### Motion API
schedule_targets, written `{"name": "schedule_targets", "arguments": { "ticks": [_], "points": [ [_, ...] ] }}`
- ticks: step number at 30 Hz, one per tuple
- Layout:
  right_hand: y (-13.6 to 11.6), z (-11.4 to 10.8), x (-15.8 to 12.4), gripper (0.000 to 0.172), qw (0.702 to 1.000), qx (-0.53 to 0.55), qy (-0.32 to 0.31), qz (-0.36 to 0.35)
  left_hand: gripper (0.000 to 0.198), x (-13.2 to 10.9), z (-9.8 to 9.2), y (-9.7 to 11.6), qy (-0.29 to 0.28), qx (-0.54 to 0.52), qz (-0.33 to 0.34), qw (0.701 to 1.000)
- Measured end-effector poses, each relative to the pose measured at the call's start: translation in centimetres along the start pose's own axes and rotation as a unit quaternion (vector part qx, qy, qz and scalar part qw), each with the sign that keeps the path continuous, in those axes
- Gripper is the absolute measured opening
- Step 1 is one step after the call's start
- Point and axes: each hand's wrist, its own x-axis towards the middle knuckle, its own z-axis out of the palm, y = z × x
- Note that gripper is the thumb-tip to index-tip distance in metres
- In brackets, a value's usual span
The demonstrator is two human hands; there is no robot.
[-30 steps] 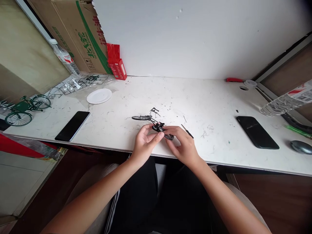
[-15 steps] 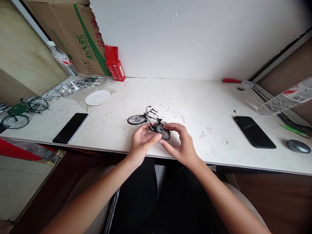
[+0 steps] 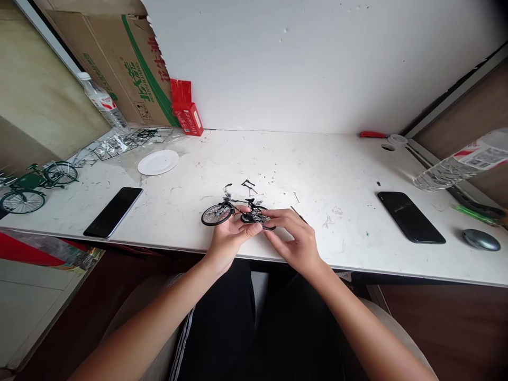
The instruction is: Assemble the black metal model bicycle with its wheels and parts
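Observation:
A small black model bicycle [image 3: 234,210] is held just above the near edge of the white table [image 3: 317,174]. My left hand [image 3: 228,241] grips its frame from below, fingers curled round the middle. My right hand [image 3: 296,241] pinches the rear wheel end with thumb and fingers. The front wheel points left and stands free. A thin dark tool [image 3: 297,213] lies on the table behind my right hand, partly hidden. A small loose black part [image 3: 248,184] lies just beyond the bicycle.
A green model bicycle [image 3: 34,185] stands at the far left, with part frames [image 3: 119,142], a white plate [image 3: 157,162] and a black phone [image 3: 113,211] nearby. A second phone [image 3: 410,224], a mouse [image 3: 481,239] and a plastic bottle [image 3: 460,166] are at right. A cardboard box [image 3: 119,58] and red carton [image 3: 189,117] stand behind.
The black bicycle has turned from lying flat to more upright and has come nearer the table edge and a little left, both hands keeping hold of it.

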Motion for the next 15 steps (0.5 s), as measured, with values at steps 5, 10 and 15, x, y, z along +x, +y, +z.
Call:
{"name": "schedule_targets", "arguments": {
  "ticks": [5, 10, 15],
  "points": [
    [-0.11, 0.00, -0.18, 0.022, 0.996, -0.079, 0.024, -0.036, 0.033, 0.30, -0.28, -0.48, 0.016, 0.000, 0.009, 1.000],
    [0.08, 0.19, -0.32, 0.024, 0.994, -0.096, 0.037, -0.032, 0.036, 0.27, -0.35, -0.72, 0.024, 0.008, 0.012, 1.000],
    [0.15, 0.13, -0.24, 0.025, 0.994, -0.095, 0.052, -0.036, 0.041, 0.14, -0.28, -0.69, 0.017, 0.016, 0.013, 1.000]
  ]
}}
